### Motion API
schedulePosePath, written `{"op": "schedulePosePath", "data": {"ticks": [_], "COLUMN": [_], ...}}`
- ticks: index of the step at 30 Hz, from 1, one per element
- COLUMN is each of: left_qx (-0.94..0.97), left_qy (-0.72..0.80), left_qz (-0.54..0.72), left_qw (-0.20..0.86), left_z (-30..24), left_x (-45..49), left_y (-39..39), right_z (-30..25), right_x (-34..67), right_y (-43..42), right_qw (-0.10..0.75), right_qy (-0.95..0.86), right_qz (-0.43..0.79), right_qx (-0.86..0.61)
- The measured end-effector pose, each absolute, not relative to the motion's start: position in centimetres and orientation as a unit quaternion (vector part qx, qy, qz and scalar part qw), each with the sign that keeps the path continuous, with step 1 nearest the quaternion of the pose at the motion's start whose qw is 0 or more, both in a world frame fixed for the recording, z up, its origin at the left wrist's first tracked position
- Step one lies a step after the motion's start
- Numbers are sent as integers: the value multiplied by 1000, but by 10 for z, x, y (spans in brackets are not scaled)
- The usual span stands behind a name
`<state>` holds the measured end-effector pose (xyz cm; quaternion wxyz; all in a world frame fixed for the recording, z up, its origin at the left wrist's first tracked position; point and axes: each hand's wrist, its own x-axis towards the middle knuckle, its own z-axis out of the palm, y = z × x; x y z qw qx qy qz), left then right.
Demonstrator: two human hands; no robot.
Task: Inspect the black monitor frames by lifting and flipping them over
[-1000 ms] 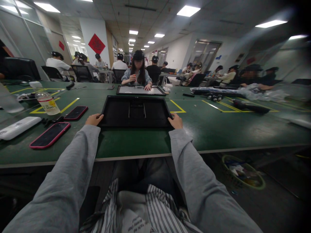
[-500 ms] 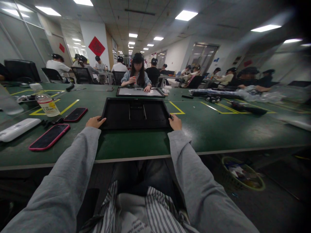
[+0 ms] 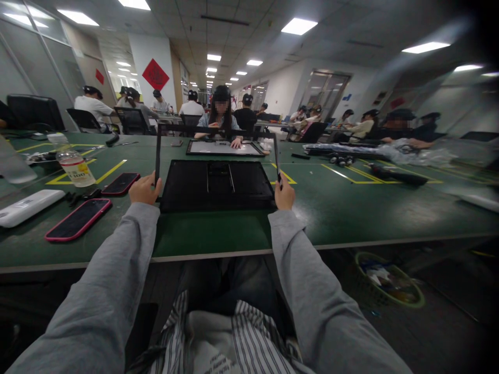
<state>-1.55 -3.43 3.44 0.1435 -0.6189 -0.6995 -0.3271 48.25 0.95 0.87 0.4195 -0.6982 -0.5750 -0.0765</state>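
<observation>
A thin black rectangular bezel frame (image 3: pixel 157 154) stands tilted up in front of me, its far bar raised well above the table. My left hand (image 3: pixel 143 189) grips its left side near the lower corner. On the opposite side bar, my right hand (image 3: pixel 285 193) is closed with the thumb on the inner side. Directly beneath the bezel lies a black panel (image 3: pixel 185 184), which looks like a monitor's back cover, flat on the green table (image 3: pixel 218 228). Two slim metal strips cross the panel's middle. The bezel's near bar is hard to separate from the dark panel.
Left of me are two phones (image 3: pixel 80 221), a white device (image 3: pixel 29 208) and a drink bottle (image 3: pixel 76 163). Across the table a co-worker (image 3: pixel 220 111) sits behind a framed screen panel (image 3: pixel 210 148). A green basket (image 3: pixel 419 301) stands on the floor at right.
The bezel has come up off the black panel, its far bar rising and tilting upward. Both my hands have turned and lifted slightly with it. The panel stays on the table.
</observation>
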Motion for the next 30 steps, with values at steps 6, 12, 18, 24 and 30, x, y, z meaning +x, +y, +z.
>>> {"op": "schedulePosePath", "data": {"ticks": [6,12,18,24,30], "left_qx": [-604,-627,-633,-646,-607], "left_qy": [-681,-640,-708,-724,-671], "left_qz": [-390,-401,-277,-214,-375], "left_qw": [142,192,143,107,201], "left_z": [43,13,7,7,9], "left_x": [-10,-23,-25,-26,-28], "left_y": [-41,-12,-11,-11,-10], "right_z": [19,8,1,2,8], "right_x": [476,481,482,481,477], "right_y": [0,9,12,11,9], "right_qw": [447,375,290,264,365], "right_qy": [-556,-583,-589,-587,-577], "right_qz": [-135,-112,-73,-46,-109], "right_qx": [-688,-712,-750,-764,-722]}}
